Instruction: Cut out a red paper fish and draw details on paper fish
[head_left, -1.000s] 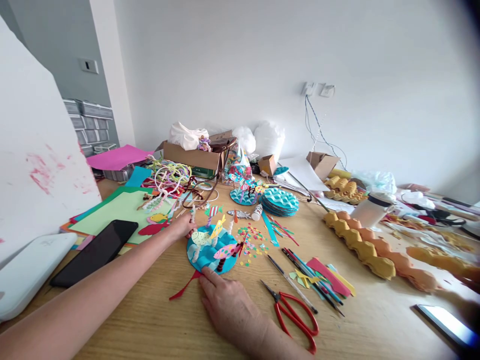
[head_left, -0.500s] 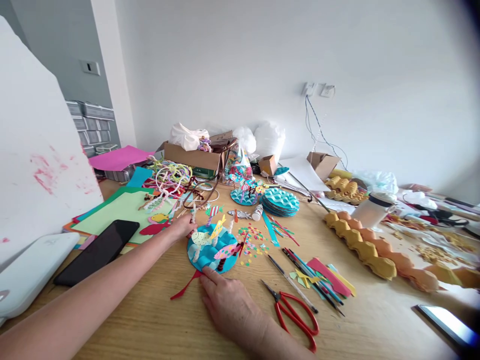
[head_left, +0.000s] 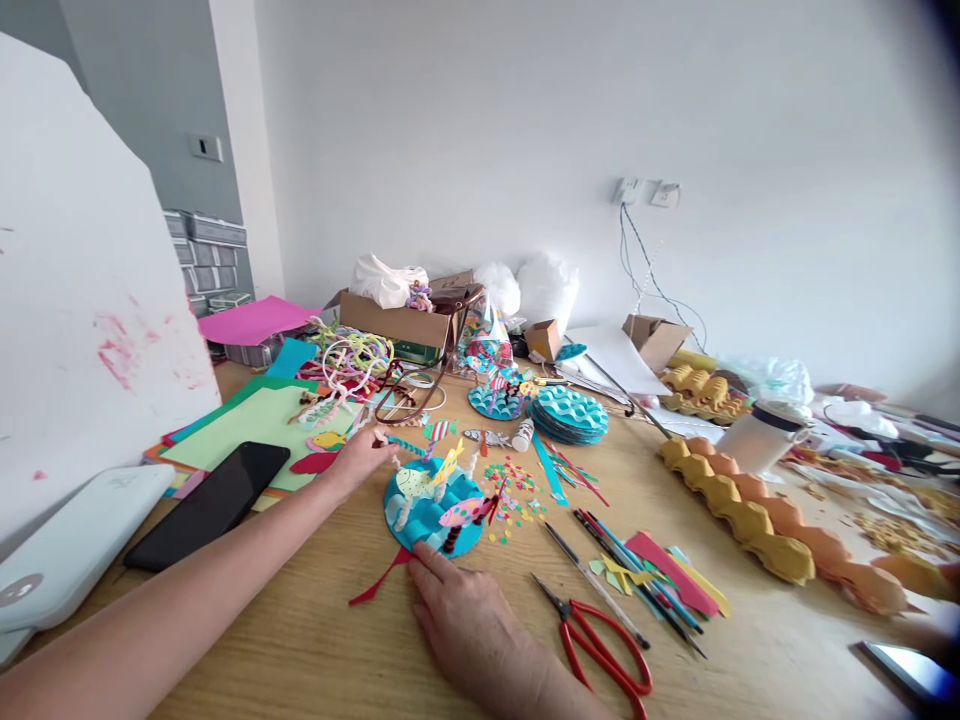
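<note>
A round blue base [head_left: 427,545] on the wooden table carries several paper fish on twisted stems, among them a yellow fish [head_left: 448,464] and a pink spotted fish [head_left: 461,513]. My left hand [head_left: 369,450] is closed at the far left of the base, its fingertips pinching the end of a blue twisted stem [head_left: 405,444]. My right hand [head_left: 457,600] lies at the near edge of the base, fingers together and touching it; whether it grips the edge is unclear. Beside those fingers lies a red paper strip [head_left: 379,582].
Red-handled scissors [head_left: 604,640] and pencils [head_left: 637,570] lie to the right. A phone [head_left: 210,505] and coloured paper [head_left: 244,435] are on the left. Behind are stacked blue discs [head_left: 568,414], another decorated base [head_left: 495,400] and pipe cleaners [head_left: 349,350]. Egg carton strips [head_left: 750,510] extend rightward.
A blue twisted stem now shows between my left fingers and the fish. My right hand stays at the base's near edge. The whole view has shifted slightly.
</note>
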